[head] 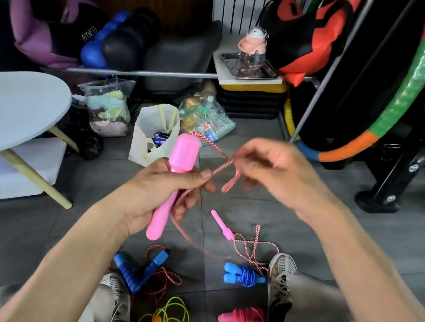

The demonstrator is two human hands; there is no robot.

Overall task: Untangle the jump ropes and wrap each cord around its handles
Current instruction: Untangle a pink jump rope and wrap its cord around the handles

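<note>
My left hand [159, 194] grips a pink jump-rope handle [176, 173], its thick end pointing up. A red-and-white twisted cord [221, 165] runs from the handle's top to my right hand [277, 172], which pinches a loop of it. The cord trails down to the floor, where the second pink handle [222, 225] lies in a loose tangle [254, 250]. On the floor lie a blue rope wrapped on its handles [243, 276], a pink wrapped rope [243, 319], blue handles with a loose red cord [143, 271], and a yellow-green cord [170, 320].
My two shoes [282, 276] flank the ropes on the grey tiled floor [330, 224]. A round white table [16, 108] stands at left. Bags [154, 134], a hula hoop [398, 108] and gym gear crowd the back.
</note>
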